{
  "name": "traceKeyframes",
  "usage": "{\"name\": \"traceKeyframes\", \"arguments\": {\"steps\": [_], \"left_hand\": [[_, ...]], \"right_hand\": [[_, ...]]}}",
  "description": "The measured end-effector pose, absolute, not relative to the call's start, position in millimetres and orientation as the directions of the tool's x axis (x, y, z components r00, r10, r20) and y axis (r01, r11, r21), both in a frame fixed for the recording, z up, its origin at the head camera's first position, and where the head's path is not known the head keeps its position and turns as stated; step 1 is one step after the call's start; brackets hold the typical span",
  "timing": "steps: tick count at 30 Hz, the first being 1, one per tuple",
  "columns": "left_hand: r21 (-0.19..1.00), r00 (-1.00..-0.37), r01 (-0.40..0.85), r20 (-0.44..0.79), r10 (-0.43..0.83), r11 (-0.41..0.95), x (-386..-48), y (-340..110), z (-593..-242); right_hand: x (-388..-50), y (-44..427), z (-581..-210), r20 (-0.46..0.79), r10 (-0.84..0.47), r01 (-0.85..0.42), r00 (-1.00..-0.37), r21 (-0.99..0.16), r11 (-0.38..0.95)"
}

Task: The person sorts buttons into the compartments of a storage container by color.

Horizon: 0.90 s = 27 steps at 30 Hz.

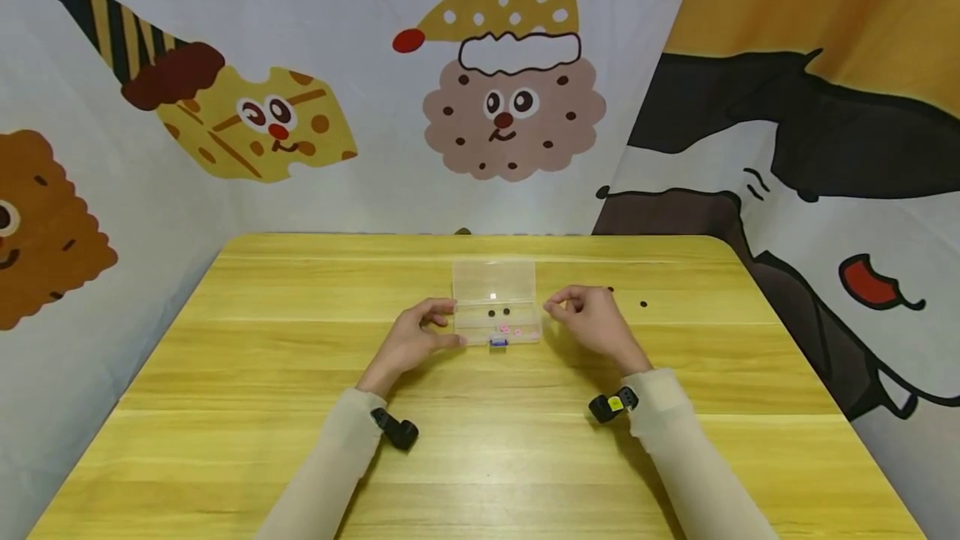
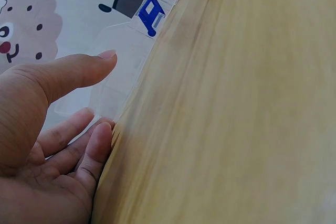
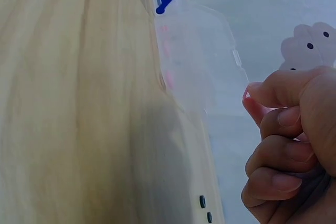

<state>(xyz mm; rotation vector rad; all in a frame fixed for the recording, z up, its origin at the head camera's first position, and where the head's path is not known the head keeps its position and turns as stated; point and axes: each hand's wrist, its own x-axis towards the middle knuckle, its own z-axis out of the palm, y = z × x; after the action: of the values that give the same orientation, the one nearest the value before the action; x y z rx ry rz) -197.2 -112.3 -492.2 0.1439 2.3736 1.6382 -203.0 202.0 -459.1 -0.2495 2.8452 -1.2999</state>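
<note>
A clear plastic box (image 1: 497, 323) lies on the table with its lid (image 1: 493, 280) raised at the back and a blue latch (image 1: 498, 343) in front. Inside are two dark pieces (image 1: 506, 312) and several pink pieces (image 1: 504, 329). My left hand (image 1: 408, 340) holds the box's left end, thumb by the front corner and fingers further back. Just off the right end is my right hand (image 1: 596, 323). In the right wrist view, its thumb and forefinger pinch a small pink piece (image 3: 245, 94), mostly covered, and the other fingers are curled.
Two small dark pieces lie on the table to the right, one (image 1: 643, 303) in the open and one (image 1: 611, 289) just behind my right hand. A patterned cloth (image 1: 300, 207) hangs beyond the wooden table's (image 1: 480, 457) back edge.
</note>
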Motion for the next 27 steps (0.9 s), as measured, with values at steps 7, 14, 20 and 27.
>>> {"name": "traceKeyframes", "arguments": {"steps": [7,14,20,27], "left_hand": [[0.931,-0.962,-0.059,-0.149,0.227,0.361,-197.0,-111.7,-491.6],[0.933,-0.962,-0.052,-0.143,0.232,0.357,-197.0,-111.2,-491.0],[0.934,-0.962,-0.052,-0.142,0.234,0.353,-197.0,-112.3,-490.2],[0.932,-0.962,-0.056,-0.147,0.232,0.358,-196.9,-113.1,-491.2]], "right_hand": [[-201.1,191.9,-460.0,0.043,-0.177,-0.149,-0.983,-0.756,0.638],[-200.5,186.1,-461.6,0.052,-0.186,-0.163,-0.981,-0.739,0.654],[-201.0,183.9,-462.1,0.048,-0.198,-0.169,-0.979,-0.736,0.655],[-201.1,184.7,-462.3,0.046,-0.203,-0.17,-0.978,-0.734,0.657]]}}
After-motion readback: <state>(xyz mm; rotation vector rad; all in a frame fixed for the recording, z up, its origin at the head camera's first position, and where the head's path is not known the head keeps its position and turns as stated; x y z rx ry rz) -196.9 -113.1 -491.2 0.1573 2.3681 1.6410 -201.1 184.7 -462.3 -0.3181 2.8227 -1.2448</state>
